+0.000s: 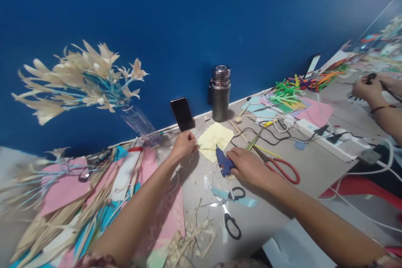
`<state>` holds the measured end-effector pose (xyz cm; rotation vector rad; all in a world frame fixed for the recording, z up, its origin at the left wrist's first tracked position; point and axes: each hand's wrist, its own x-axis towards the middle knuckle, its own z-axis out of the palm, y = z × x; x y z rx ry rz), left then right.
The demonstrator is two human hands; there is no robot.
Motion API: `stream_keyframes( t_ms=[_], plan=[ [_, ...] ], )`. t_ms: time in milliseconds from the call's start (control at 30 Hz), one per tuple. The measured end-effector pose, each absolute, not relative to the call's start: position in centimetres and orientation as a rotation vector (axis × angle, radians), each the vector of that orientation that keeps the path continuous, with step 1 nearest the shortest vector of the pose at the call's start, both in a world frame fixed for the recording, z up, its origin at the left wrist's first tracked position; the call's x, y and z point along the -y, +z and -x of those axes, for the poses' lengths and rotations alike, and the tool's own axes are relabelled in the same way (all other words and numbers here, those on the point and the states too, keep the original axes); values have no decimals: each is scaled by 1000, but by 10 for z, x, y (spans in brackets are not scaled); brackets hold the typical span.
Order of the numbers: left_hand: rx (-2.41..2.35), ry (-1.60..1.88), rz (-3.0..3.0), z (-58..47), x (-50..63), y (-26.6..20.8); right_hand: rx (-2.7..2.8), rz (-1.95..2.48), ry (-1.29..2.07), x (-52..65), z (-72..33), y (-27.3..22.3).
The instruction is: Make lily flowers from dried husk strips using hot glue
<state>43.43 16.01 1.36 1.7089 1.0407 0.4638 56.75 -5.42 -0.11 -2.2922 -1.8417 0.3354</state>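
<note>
A blue hot glue gun (223, 163) lies low over the table with its nozzle towards a pale yellow paper sheet (216, 136). My right hand (246, 164) is closed around the gun's rear part. At the sheet's left edge, my left hand (184, 144) has its fingertips pinched together; whatever is between them is too small to make out. Scissors with black handles (230, 213) rest open below the glue gun, across a light blue strip (248, 202). Red-handled scissors (282, 169) lie right of my right hand.
A phone (182, 114) and a metal flask (220, 96) stand by the blue wall. Cream flowers (91, 77) fill a clear vase (141, 123) at left. A white power strip (333, 140) with cables lies right. Another person's hands (369, 88) work at far right.
</note>
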Motion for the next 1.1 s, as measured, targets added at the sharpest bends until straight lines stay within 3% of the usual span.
stream_keyframes(
  t_ms=[233,500,733,1100],
  plan=[
    [-1070,416,-1663,-435,-170,-4,1664,1939,486,66,-590,-3],
    [-990,536,-1601,-431,-165,9,673,1308,778,86,-622,-12],
    [-649,613,-1403,-410,-135,35,946,1408,814,84,-592,5],
    [-605,568,-1230,-410,-114,34,1088,1339,809,75,-574,4]
  ],
)
